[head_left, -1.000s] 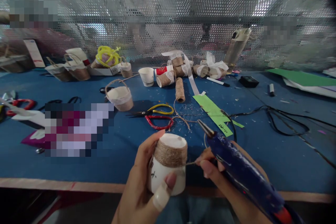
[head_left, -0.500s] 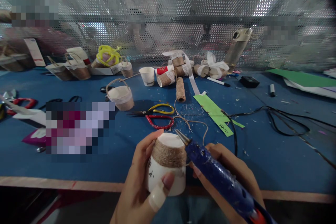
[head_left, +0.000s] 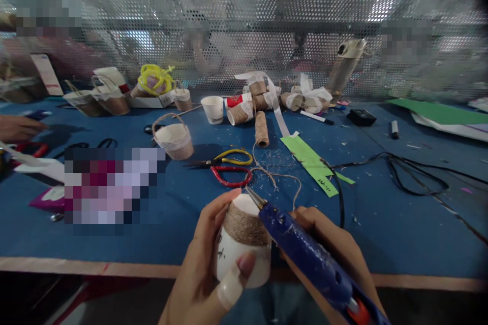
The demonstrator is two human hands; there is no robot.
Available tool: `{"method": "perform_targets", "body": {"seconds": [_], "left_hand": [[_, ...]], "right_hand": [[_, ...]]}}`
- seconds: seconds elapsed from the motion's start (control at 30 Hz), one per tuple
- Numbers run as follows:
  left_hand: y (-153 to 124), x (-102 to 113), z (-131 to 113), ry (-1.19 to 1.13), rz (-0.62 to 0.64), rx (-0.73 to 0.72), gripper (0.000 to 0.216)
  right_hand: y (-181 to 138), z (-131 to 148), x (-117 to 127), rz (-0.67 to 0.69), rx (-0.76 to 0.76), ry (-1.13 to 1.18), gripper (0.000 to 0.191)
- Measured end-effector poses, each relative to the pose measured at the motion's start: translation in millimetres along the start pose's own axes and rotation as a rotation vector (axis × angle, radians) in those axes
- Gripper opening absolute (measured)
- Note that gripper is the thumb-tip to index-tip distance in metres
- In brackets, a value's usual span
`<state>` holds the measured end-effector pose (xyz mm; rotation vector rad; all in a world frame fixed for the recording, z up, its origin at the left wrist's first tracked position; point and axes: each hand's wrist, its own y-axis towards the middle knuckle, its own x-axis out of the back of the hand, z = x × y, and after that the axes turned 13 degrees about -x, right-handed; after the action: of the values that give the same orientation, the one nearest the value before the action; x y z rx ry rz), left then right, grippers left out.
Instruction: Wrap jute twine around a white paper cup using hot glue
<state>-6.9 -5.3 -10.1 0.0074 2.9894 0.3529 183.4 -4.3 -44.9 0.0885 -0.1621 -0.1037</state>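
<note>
My left hand point(head_left: 208, 259) is wrapped round a white paper cup point(head_left: 244, 259), its narrow end up and banded with coils of brown twine point(head_left: 246, 226). There is a pale wrap on the left thumb. My right hand point(head_left: 331, 244) grips a blue hot glue gun point(head_left: 305, 249), which hides most of its fingers. The gun's metal nozzle sits over the cup's upper end; whether it touches is unclear. A loose strand of twine point(head_left: 299, 185) runs from the twine spool point(head_left: 261, 129) toward my right hand. Scissors point(head_left: 231, 175) with one yellow and one red handle lie just beyond the cup.
A small twine-handled basket point(head_left: 175, 141) stands left of the scissors. Green paper point(head_left: 310, 165) and a black cable point(head_left: 412, 183) lie to the right. Cups and wrapped baskets line the back near a perforated screen point(head_left: 244, 0). Another person's hand point(head_left: 19, 127) is at far left.
The glue gun has moved left, bringing its nozzle across the cup's upper end. The cup has shifted slightly and tilts a little. Another person's hand has come in at the left.
</note>
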Motion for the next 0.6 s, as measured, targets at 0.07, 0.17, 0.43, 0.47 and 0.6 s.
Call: {"method": "perform_targets", "body": {"seconds": [0.07,0.17,0.43,0.47,0.6], "left_hand": [[-0.1,0.6,-0.8,0.006,0.017,0.002,0.062],[-0.4,0.9,-1.4,0.020,0.033,-0.020,0.059],[-0.8,-2.0,-2.2,0.016,0.046,-0.098,0.047],[-0.8,-2.2,-2.1,0.012,0.042,-0.096,0.047],[-0.8,-1.9,-0.9,0.002,0.027,-0.070,0.050]], "right_hand": [[1.3,0.6,0.4,0.008,-0.013,-0.013,0.019],[2.2,-0.6,2.4,0.009,0.009,-0.008,0.020],[4.2,4.2,8.6,0.073,-0.038,-0.049,0.015],[4.4,4.8,8.4,0.076,-0.038,-0.058,0.014],[5.4,3.8,5.0,0.054,-0.100,-0.024,0.024]]}}
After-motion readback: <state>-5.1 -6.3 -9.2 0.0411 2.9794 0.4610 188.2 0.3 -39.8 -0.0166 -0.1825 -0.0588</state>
